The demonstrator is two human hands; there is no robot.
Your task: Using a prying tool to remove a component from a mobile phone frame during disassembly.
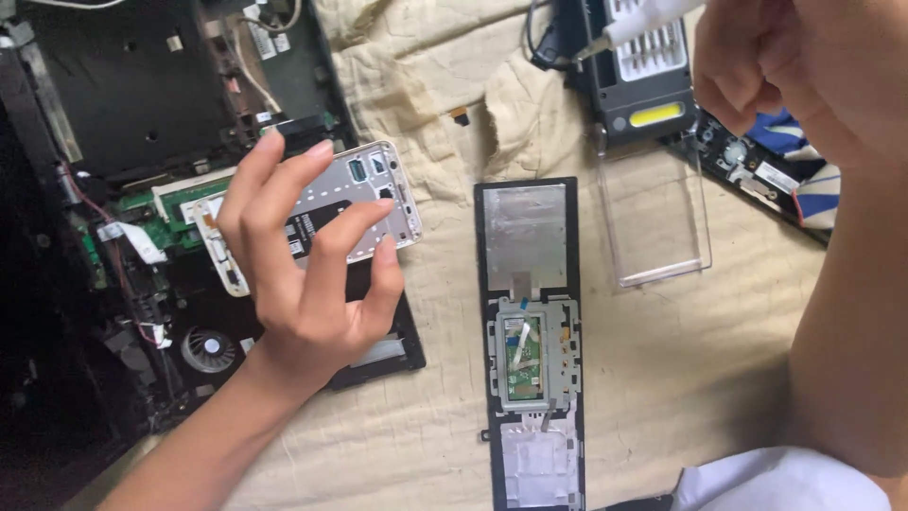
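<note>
Cream-coloured quilted cloth (426,104) covers the surface, wrinkled and worn through in places. On its left side lies an opened laptop base (123,189), black, with a green circuit board, loose wires and a round fan (206,348) exposed. The left hand (303,274) is raised above that base, fingers spread and curled, pinching a phone (326,203) by its edge; the phone is tilted, its back cover off, showing a silver inner frame. The right hand (804,66) is up at the top right corner, closed into a fist around a white-handled screwdriver (629,24) whose thin tip points left. Just under that tool sits a dark screwdriver bit case (648,85) with a yellow strip, its clear lid (657,213) folded out toward the person. Between the hands, in the middle of the cloth, lies a long black panel (530,341) with foil patches and a small metal-framed board at its centre.
</note>
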